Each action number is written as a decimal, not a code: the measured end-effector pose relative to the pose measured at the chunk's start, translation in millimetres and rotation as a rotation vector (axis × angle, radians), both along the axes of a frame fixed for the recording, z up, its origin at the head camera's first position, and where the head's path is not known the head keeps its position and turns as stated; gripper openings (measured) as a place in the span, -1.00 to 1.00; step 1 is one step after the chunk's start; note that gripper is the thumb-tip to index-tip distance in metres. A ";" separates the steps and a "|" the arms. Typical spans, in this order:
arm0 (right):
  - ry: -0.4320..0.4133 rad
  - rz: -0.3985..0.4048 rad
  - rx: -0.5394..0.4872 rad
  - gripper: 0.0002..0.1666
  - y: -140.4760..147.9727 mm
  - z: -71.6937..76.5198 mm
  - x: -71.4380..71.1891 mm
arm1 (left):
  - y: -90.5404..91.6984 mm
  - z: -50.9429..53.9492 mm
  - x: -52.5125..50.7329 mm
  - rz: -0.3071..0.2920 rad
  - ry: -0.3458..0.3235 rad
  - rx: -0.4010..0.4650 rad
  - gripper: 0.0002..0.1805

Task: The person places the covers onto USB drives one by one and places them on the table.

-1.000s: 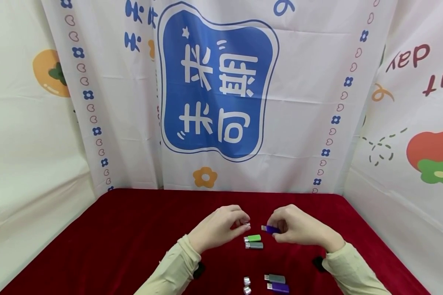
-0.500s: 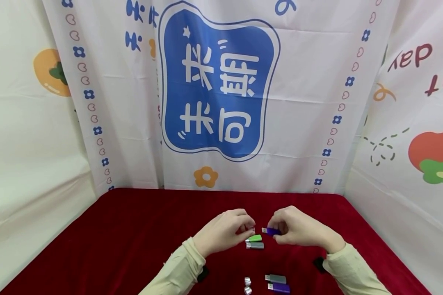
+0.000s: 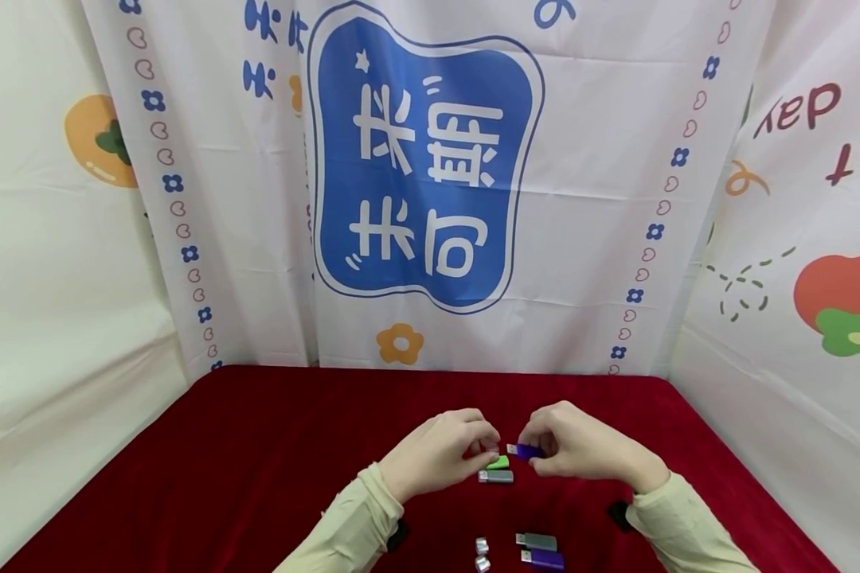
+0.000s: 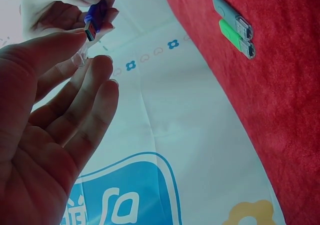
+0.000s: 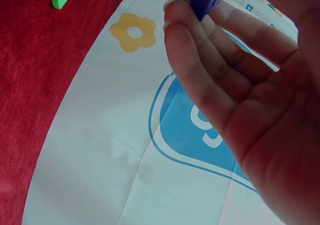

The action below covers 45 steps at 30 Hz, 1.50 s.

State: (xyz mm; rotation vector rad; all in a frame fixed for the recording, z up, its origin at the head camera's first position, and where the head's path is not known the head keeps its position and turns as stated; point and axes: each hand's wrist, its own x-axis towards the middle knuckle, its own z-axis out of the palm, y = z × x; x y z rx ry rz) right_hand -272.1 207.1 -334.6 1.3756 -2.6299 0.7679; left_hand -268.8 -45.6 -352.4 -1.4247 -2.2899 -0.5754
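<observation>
Between thumb and fingertips my right hand point(image 3: 584, 447) pinches a purple USB stick point(image 3: 526, 451), its bare metal plug pointing left. Facing it, my left hand point(image 3: 440, 455) pinches a small clear cap point(image 4: 80, 56). In the left wrist view the cap is close to the plug point(image 4: 90, 31); in the head view a small gap separates the hands. Below them, a green USB stick point(image 3: 502, 461) and a grey USB stick point(image 3: 499, 477) lie side by side, clear caps over their plugs. The left fingers partly hide the green one's plug end.
Nearer the front lie an uncapped grey USB stick point(image 3: 537, 542) and an uncapped purple USB stick point(image 3: 543, 559). Two loose clear caps point(image 3: 482, 546) are left of them. A red cloth point(image 3: 258, 477) covers the table, with printed white curtains point(image 3: 588, 239) around it.
My left hand has moved right and slightly down with the cap, closer to the purple USB stick. The right hand has stayed nearly still.
</observation>
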 end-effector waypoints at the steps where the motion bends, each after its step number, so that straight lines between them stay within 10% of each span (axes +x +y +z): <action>1: -0.002 0.002 -0.001 -0.79 -0.3 0.1 0.1 | 0.0 0.3 0.2 0.000 -0.004 0.000 -0.92; 45: -0.007 0.031 0.024 -0.79 -7.4 -3.4 1.2 | 7.8 -2.1 3.4 0.056 -0.006 -0.079 -0.90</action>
